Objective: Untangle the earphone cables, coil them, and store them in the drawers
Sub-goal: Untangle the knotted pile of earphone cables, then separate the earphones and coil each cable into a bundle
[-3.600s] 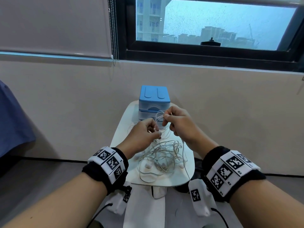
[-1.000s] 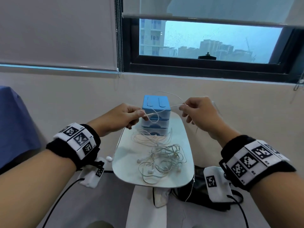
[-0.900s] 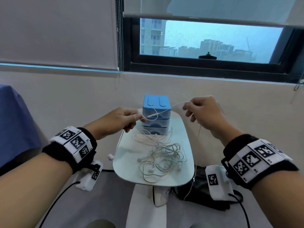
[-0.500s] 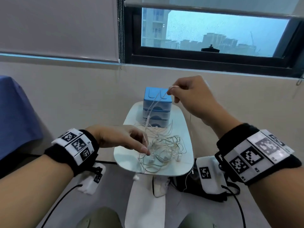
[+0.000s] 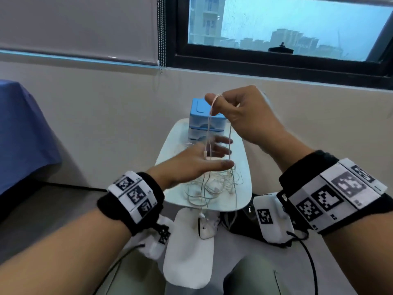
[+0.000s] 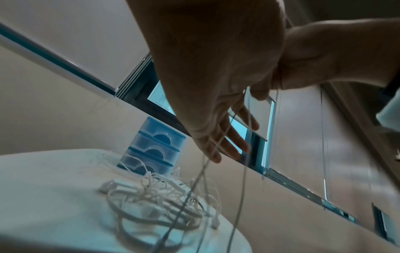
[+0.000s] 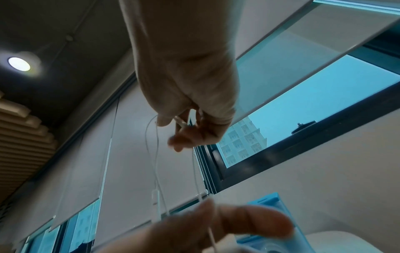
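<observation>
A tangle of white earphone cables [image 5: 212, 185] [image 6: 155, 196] lies on the small white table [image 5: 244, 188]. Behind it stands the blue drawer unit [image 5: 202, 122] [image 6: 153, 145] [image 7: 266, 201], all drawers closed. My right hand [image 5: 219, 101] [image 7: 179, 130] is raised above the table and pinches one cable [image 5: 209, 133], which hangs in long strands down to the tangle. An inline remote [image 7: 155, 196] shows on one strand. My left hand [image 5: 227, 153] [image 6: 229, 147] hovers over the tangle with straight, spread fingers, and the strands pass among them. One earbud [image 5: 201, 215] dangles past the table's front edge.
The table stands against a beige wall under a window, with a blind chain [image 5: 161, 39] hanging at the left. A blue cloth [image 5: 21, 135] lies at far left. A black bag [image 5: 244, 224] sits on the floor beside the white table base [image 5: 189, 252].
My left hand let go of the cable, dipped to the tangle, then rose and opened among the hanging strands. My right hand lifted its end of the cable higher.
</observation>
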### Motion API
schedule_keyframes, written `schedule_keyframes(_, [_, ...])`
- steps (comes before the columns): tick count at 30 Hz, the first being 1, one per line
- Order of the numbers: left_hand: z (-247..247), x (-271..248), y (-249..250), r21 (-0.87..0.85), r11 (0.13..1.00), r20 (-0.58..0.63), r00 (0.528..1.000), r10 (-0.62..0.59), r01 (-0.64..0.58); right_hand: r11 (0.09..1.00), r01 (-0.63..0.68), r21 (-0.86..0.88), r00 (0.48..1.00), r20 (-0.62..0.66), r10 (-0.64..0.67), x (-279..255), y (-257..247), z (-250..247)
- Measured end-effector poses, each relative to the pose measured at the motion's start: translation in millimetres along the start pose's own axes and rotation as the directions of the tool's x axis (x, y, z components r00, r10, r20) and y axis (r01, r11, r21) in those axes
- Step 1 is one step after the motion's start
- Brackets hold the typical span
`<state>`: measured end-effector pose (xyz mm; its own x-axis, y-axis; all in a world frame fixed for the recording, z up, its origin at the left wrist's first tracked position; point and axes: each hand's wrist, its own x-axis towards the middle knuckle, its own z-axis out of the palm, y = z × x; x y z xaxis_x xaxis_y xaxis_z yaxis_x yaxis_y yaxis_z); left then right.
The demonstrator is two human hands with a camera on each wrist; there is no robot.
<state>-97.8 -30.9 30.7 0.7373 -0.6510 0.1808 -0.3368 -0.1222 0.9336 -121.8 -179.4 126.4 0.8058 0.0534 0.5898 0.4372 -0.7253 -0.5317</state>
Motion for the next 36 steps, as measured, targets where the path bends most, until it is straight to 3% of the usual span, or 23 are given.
schedule_keyframes(5, [34, 3, -19, -0.132, 0.987, 0.075, 0.994, -0.081, 0.09, 0.984, -0.102, 0.148, 0.992, -0.056, 0.111, -6, 5, -5])
schedule_keyframes(7, [37, 2, -21, -0.203, 0.973, 0.092, 0.991, -0.095, 0.112, 0.999, -0.048, 0.003, 0.991, -0.124, 0.048, -6, 12, -10])
schedule_keyframes(10, [28, 1, -22, -0.158, 0.978, 0.076, 0.99, -0.123, 0.134, 0.971, -0.012, -0.24, 0.984, -0.173, -0.031, -4, 29, -17])
schedule_keyframes(12, [14, 0, -22, -0.096, 0.986, 0.066, 0.989, -0.132, 0.138, 0.909, -0.069, -0.411, 0.972, -0.234, -0.032, -4, 43, -22])
schedule_keyframes(16, [-12, -8, -15, -0.05, 0.986, 0.009, 0.987, -0.159, 0.159, 0.815, -0.248, -0.524, 0.94, -0.334, 0.071, -11, 79, -36])
schedule_keyframes(21, [-33, -16, 14, -0.069, 0.988, -0.085, 0.986, -0.141, 0.136, 0.71, -0.329, -0.623, 0.939, -0.132, 0.318, -41, 127, -24])
schedule_keyframes(23, [-38, -14, 30, -0.058, 0.993, -0.134, 0.985, -0.113, 0.106, 0.693, -0.34, -0.635, 0.894, 0.01, 0.448, -55, 136, -8])
schedule_keyframes(26, [-44, -7, 55, 0.014, 0.998, -0.203, 0.977, -0.061, 0.065, 0.695, -0.326, -0.641, 0.785, 0.226, 0.577, -67, 144, 20])
schedule_keyframes(28, [-47, -3, 72, 0.05, 0.998, -0.222, 0.975, -0.028, 0.04, 0.783, -0.336, -0.524, 0.749, 0.355, 0.56, -71, 145, 31])
schedule_keyframes(30, [-50, 2, 85, 0.064, 0.998, -0.228, 0.974, -0.004, 0.02, 0.855, -0.429, -0.29, 0.719, 0.463, 0.518, -71, 138, 35])
schedule_keyframes(32, [-49, 6, 97, 0.1, 0.995, -0.229, 0.973, 0.015, 0.009, 0.86, -0.491, -0.14, 0.7, 0.524, 0.485, -68, 125, 32])
schedule_keyframes(34, [-45, 10, 107, 0.143, 0.99, -0.237, 0.971, 0.035, 0.0, 0.881, -0.45, -0.143, 0.73, 0.51, 0.455, -59, 113, 24])
schedule_keyframes(36, [-39, 17, 112, 0.141, 0.99, -0.253, 0.966, 0.05, -0.014, 0.917, -0.35, -0.193, 0.83, 0.39, 0.399, -46, 97, 18])
